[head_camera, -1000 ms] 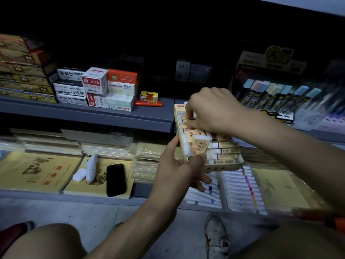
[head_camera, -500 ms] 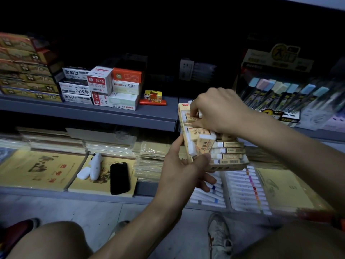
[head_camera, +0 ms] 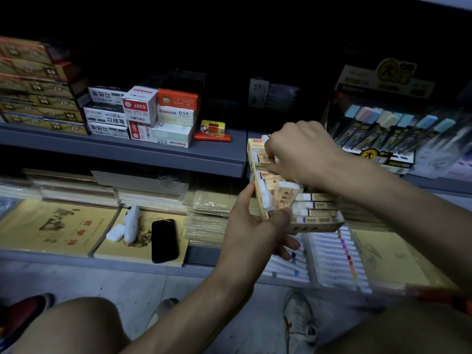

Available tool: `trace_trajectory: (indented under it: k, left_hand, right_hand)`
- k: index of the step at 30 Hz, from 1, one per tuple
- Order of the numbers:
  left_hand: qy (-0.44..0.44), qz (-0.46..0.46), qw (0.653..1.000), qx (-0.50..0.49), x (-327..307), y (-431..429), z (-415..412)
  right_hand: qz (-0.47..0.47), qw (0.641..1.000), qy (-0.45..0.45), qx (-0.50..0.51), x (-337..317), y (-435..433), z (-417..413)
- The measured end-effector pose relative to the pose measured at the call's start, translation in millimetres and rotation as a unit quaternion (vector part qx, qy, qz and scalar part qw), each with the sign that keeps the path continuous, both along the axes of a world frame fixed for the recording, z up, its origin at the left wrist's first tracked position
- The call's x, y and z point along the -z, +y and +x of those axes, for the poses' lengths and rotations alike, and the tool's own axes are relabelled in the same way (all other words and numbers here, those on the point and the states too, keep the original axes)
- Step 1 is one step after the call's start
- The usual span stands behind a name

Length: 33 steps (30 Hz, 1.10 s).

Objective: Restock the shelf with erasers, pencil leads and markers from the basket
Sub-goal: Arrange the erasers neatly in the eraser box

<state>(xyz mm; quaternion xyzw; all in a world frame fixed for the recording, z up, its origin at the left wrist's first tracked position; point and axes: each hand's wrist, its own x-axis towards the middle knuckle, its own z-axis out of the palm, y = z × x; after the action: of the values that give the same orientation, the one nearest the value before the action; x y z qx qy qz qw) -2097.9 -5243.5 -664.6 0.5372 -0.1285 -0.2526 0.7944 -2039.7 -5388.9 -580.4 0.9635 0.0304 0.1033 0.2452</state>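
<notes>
A tan cardboard eraser box (head_camera: 316,223), full of white erasers in tan sleeves, is held tilted in front of the grey shelf (head_camera: 178,157). My left hand (head_camera: 255,233) grips its near left corner from below, thumb on the front edge. My right hand (head_camera: 304,154) reaches into the far end of the box, fingers curled down among the erasers (head_camera: 284,194); what they pinch is hidden. A display of pencil leads (head_camera: 383,129) stands on the shelf at the right. Marker sets (head_camera: 337,256) lie on the lower shelf under the box.
Stacked small boxes (head_camera: 143,116) and a red-yellow item (head_camera: 213,131) sit on the shelf's left. Below lie paper pads (head_camera: 51,226), a black phone (head_camera: 164,240) and a white device (head_camera: 131,223). An orange edge (head_camera: 459,300) shows at right. My knees and shoe are below.
My right hand stays curled in the box's far end, working among the erasers. My left hand keeps the same grip; the box barely shifts.
</notes>
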Motion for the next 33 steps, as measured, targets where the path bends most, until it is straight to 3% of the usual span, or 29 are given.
trace_trajectory:
  k: [5,13,23,29,33]
  left_hand:
    - [0.004,0.0,1.0,-0.003,1,-2,-2]
    - [-0.004,0.011,1.0,-0.004,0,-1,-2]
    - [0.015,0.0,1.0,-0.01,-1,-2,-5]
    - [0.023,0.002,1.0,-0.017,0,-3,-1]
    - [0.023,0.007,1.0,-0.016,-1,0,0]
  right_hand:
    - [0.078,0.996,0.032,-0.003,-12,-7,-1]
    - [0.057,0.998,0.031,-0.011,-6,-14,-1]
    - [0.217,0.976,0.02,0.026,-13,-19,-11]
    - [0.315,0.948,-0.045,0.016,-27,-41,-5]
    - [0.298,0.951,0.06,0.048,-28,-57,14]
